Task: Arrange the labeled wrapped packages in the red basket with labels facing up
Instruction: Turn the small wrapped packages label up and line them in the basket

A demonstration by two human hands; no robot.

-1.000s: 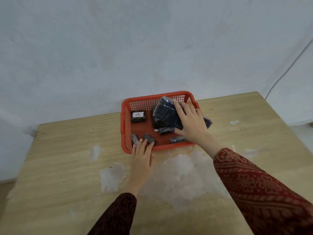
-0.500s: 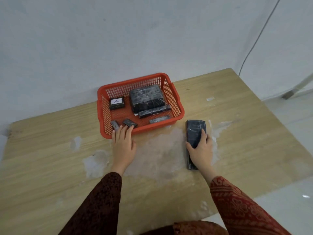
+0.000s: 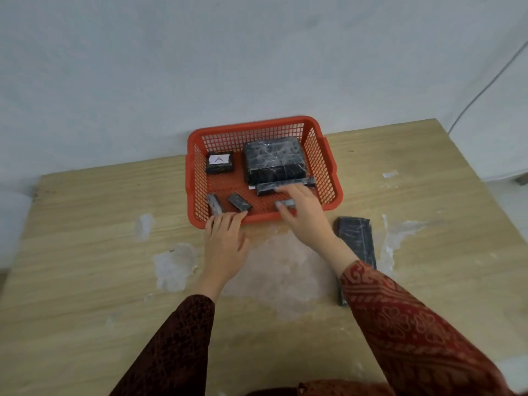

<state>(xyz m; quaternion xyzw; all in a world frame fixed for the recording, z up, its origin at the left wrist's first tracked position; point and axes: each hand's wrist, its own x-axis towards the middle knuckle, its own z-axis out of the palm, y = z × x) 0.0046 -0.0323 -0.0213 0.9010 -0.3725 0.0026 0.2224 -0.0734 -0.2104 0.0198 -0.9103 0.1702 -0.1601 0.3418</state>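
The red basket stands at the table's back edge. It holds a small package with a white "A" label, a large black wrapped package, a long thin package and three small dark ones with no label showing. A flat long package lies on the table right of the basket, partly hidden by my sleeve. My right hand reaches over the front rim, fingers apart around the rightmost small package. My left hand lies flat, fingertips against the basket's front rim.
The wooden table has white and clear smears of residue in front of the basket and at the right. A grey wall rises directly behind the basket. The table's right edge drops off past the flat package.
My right hand let go of the flat long package on the table and moved up-left into the basket's front right corner. My left hand stayed at the basket's rim.
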